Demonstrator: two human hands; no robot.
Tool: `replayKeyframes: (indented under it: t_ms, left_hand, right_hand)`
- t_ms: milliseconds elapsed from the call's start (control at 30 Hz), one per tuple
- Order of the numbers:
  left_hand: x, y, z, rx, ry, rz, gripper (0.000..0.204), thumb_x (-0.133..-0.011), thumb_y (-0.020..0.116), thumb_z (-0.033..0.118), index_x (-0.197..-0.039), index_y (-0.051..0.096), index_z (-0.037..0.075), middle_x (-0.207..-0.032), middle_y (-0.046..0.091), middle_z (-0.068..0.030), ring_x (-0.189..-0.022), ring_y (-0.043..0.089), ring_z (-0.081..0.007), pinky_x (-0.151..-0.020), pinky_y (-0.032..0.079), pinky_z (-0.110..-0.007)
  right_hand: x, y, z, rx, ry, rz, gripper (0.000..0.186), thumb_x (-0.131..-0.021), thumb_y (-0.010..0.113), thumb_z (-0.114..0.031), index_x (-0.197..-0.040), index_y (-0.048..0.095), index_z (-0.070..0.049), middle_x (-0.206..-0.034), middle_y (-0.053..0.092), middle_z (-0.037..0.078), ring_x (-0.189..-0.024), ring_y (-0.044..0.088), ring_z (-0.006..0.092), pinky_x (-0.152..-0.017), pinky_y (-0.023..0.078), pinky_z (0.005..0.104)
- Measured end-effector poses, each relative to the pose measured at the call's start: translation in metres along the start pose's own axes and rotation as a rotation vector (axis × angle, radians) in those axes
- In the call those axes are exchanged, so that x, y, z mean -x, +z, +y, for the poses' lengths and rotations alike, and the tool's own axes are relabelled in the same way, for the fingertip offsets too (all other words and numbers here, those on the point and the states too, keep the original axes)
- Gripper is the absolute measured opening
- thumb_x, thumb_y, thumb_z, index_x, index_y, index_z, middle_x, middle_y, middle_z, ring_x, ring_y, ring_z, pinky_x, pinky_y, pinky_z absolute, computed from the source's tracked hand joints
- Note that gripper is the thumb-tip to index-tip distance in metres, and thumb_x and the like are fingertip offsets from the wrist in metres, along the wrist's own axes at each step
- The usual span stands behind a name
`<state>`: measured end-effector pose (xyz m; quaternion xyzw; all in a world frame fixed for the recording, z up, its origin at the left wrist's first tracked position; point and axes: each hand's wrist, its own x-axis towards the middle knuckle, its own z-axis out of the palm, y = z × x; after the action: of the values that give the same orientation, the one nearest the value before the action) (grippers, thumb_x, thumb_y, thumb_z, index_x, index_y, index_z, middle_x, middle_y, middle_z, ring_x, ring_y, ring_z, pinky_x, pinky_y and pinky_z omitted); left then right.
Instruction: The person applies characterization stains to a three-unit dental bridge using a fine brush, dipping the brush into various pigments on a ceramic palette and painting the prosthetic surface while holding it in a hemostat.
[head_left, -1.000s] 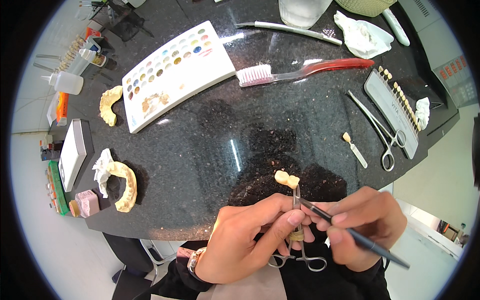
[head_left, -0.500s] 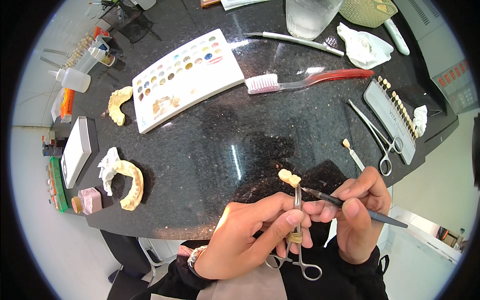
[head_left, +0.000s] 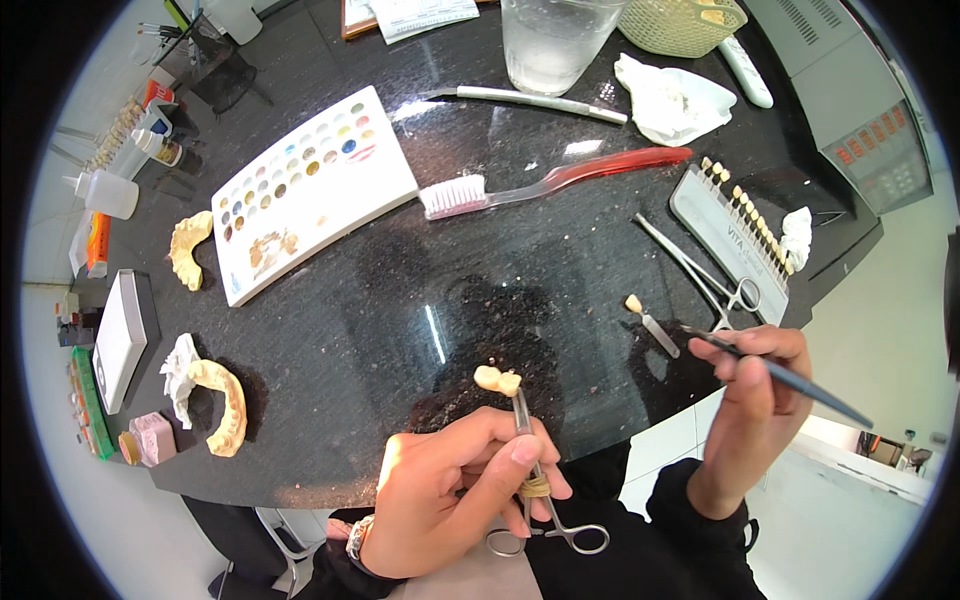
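Teeth (head_left: pixel 497 381): at the tip of a clamp (head_left: pixel 522 412), over the table (head_left: pixel 345 370), likely keeping fingers clear.
Left hand (head_left: pixel 455 490): 7 o'clock from the teeth, pinching the clamp.
Right hand (head_left: pixel 755 400): 3 o'clock, pinching a brush (head_left: pixel 815 391) pencil-style, presumably for control.
Sample tooth (head_left: pixel 634 303): 2 o'clock, perhaps placed handy.

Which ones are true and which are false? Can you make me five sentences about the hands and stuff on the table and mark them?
1. The left hand holds a clamp with a tooth-like piece at its tip. True.
2. The toothbrush lies beside the palette. True.
3. The palette is black. False: it is white.
4. The right hand holds a slim dark tool. True.
5. The toothbrush's handle is green. False: it is clear and red.
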<state>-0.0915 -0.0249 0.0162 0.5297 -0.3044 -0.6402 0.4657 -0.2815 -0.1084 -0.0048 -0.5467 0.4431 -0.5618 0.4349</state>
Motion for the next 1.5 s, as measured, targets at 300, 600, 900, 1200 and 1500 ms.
replayKeyframes:
  t_ms: [300, 600, 900, 1200, 1500]
  left_hand:
    - [-0.001, -0.002, 0.003, -0.008, -0.003, -0.006, 0.022, -0.093, 0.041, 0.007, -0.084, 0.053, -0.009, -0.072, 0.064, -0.0196, -0.057, 0.063, -0.016, -0.045, 0.051, -0.02]
    - [-0.007, 0.016, 0.005, -0.117, -0.179, -0.098, 0.018, -0.091, 0.049, 0.009, -0.087, 0.056, -0.007, -0.078, 0.066, -0.0147, -0.063, 0.064, -0.0116, -0.05, 0.052, -0.02]
    - [-0.028, 0.042, 0.006, -0.231, -0.219, -0.073, 0.021, -0.092, 0.049, 0.011, -0.086, 0.055, -0.008, -0.075, 0.066, -0.0141, -0.063, 0.064, -0.0116, -0.052, 0.052, -0.02]
    - [-0.038, 0.051, 0.011, -0.296, -0.224, 0.003, 0.02, -0.091, 0.05, 0.01, -0.086, 0.056, -0.008, -0.074, 0.066, -0.0135, -0.065, 0.065, -0.0118, -0.053, 0.053, -0.02]
    - [-0.04, 0.05, 0.016, -0.313, -0.266, 0.042, 0.019, -0.091, 0.05, 0.01, -0.082, 0.055, -0.007, -0.073, 0.066, -0.0129, -0.064, 0.065, -0.0123, -0.052, 0.053, -0.02]
  right_hand:
    - [-0.001, 0.016, 0.003, 0.081, -0.112, -0.031, 0.017, -0.081, 0.058, -0.009, -0.09, 0.046, 0.0, -0.077, 0.054, 0.012, -0.067, 0.051, 0.0137, -0.073, 0.051, 0.0349]
    - [-0.003, 0.019, 0.005, 0.063, -0.201, -0.016, 0.02, -0.086, 0.052, -0.015, -0.094, 0.05, 0.003, -0.08, 0.054, 0.015, -0.071, 0.058, 0.0213, -0.072, 0.051, 0.037]
    - [-0.008, -0.004, 0.016, 0.104, -0.227, -0.114, 0.027, -0.088, 0.048, -0.017, -0.093, 0.057, 0.008, -0.084, 0.059, 0.019, -0.073, 0.062, 0.0252, -0.069, 0.051, 0.0336]
    - [-0.024, -0.015, 0.004, 0.248, -0.191, -0.313, 0.024, -0.085, 0.051, -0.013, -0.096, 0.062, 0.005, -0.084, 0.062, 0.016, -0.07, 0.06, 0.0227, -0.064, 0.047, 0.0288]
    - [-0.032, -0.005, 0.007, 0.015, -0.065, -0.202, 0.022, -0.085, 0.054, -0.015, -0.092, 0.056, 0.005, -0.077, 0.063, 0.018, -0.07, 0.06, 0.0214, -0.064, 0.047, 0.028]
